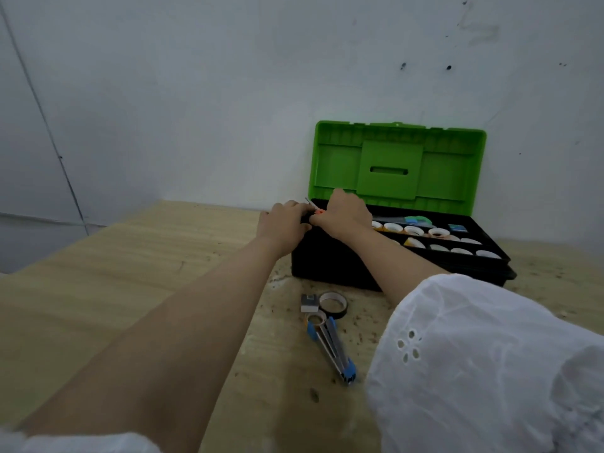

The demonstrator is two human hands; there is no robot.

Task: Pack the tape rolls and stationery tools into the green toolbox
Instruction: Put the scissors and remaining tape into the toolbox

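My left hand [284, 223] and right hand [343, 214] both grip a small orange-marked tool [314, 209] over the left end of the open green toolbox [336, 165], whose tray holds tape rolls [394, 227], while a black tape roll [340, 313] and blue utility knife [330, 342] lie on the table [130, 256] in front.

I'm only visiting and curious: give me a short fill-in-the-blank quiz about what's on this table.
1. The toolbox lid stands ___.
2. The black tape roll lies on the ___.
3. The knife near it has ___ ends.
4. The left hand and right hand meet at the toolbox's ___ end.

Missing words: open; table; blue; left.
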